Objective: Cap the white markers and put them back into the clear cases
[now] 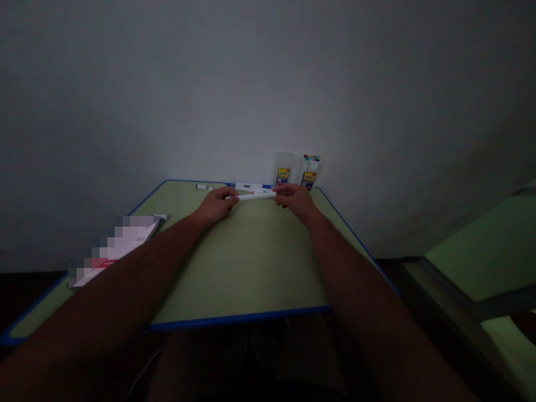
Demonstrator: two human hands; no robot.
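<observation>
A white marker [256,196] lies level between my two hands, above the far part of the table. My left hand [216,204] pinches its left end, with the fingers closed. At its right end my right hand [295,200] grips it between thumb and fingers. Just behind the marker, several white pens or markers [249,186] rest along the table's far edge, some with blue ends. To the left of these lies a short piece with a dark end [203,187]. Small details on the held marker are too dim to make out.
Against the wall stand a clear case [283,167] with a yellow label and another case [310,172] full of coloured-tipped markers. A partly blurred-out white and red box or booklet [125,240] lies at the left of the green, blue-edged table [251,268].
</observation>
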